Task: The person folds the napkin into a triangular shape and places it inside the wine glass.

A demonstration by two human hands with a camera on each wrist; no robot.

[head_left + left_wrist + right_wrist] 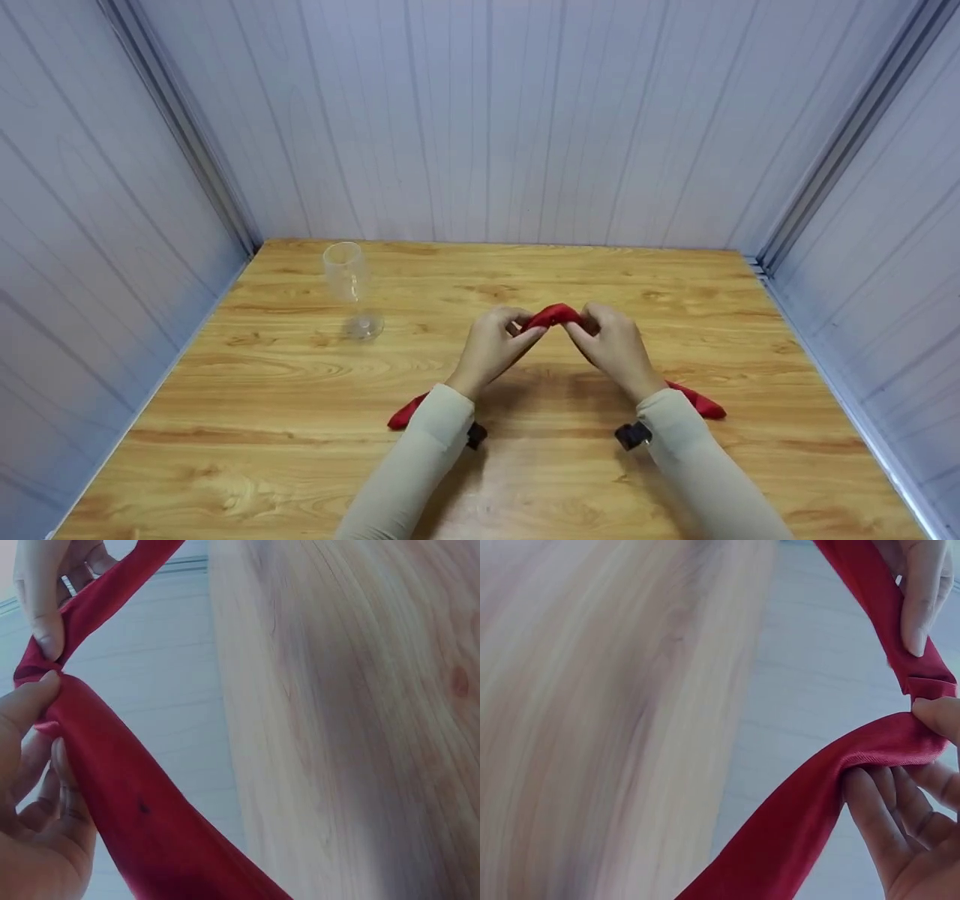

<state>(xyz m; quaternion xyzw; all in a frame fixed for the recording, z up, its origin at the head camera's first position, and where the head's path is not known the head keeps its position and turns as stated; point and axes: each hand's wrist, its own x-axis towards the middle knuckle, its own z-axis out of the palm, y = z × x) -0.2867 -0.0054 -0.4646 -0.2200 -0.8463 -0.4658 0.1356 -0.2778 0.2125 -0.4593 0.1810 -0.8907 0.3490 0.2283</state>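
A long red cloth (556, 315), folded into a narrow strip, is held up between both hands over the wooden table. My left hand (491, 346) pinches it just left of its middle, thumb on the near side. On the other side of the middle, my right hand (611, 349) pinches it with thumb and fingers. The two grips are close together, and the cloth (142, 780) creases between the thumbs in the left wrist view. From each hand a length slants down; in the head view the forearms partly hide these lengths, and their pointed ends show beyond the sleeves.
A clear stemmed glass (347, 277) stands upright at the back left of the wooden table (300, 420). White panelled walls (480, 135) enclose the back and both sides. A small black device (634, 435) is worn under each wrist.
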